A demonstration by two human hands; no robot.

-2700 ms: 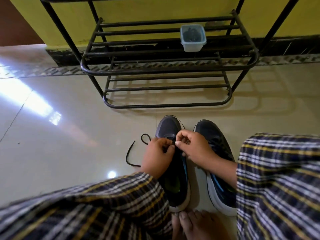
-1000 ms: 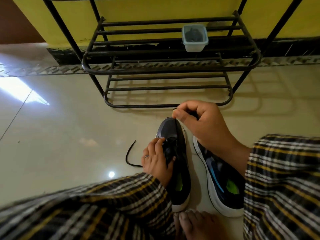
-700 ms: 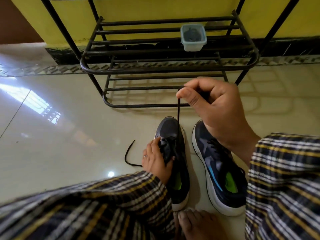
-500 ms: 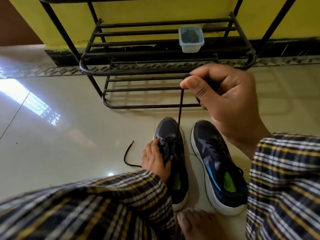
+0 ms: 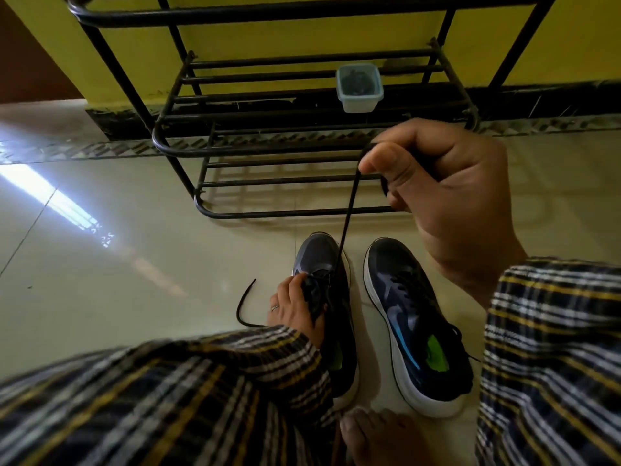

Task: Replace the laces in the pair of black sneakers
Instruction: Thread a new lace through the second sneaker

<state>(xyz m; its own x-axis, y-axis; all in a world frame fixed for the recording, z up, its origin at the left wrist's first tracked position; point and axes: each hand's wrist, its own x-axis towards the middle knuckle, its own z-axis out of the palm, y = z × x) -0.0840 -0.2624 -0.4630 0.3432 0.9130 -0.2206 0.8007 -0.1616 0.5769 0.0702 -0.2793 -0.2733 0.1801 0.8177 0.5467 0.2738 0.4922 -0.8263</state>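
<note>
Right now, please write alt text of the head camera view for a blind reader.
The right hand pulls a black lace up from the left sneaker, which the left hand holds on the floor. The right sneaker stands beside it, before a metal rack.

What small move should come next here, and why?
Probably one more short pull upward. The right hand pinches the black lace, which runs taut down to the left sneaker, while the left hand holds that shoe's eyelet area. The lace's other end lies slack on the floor.
</note>
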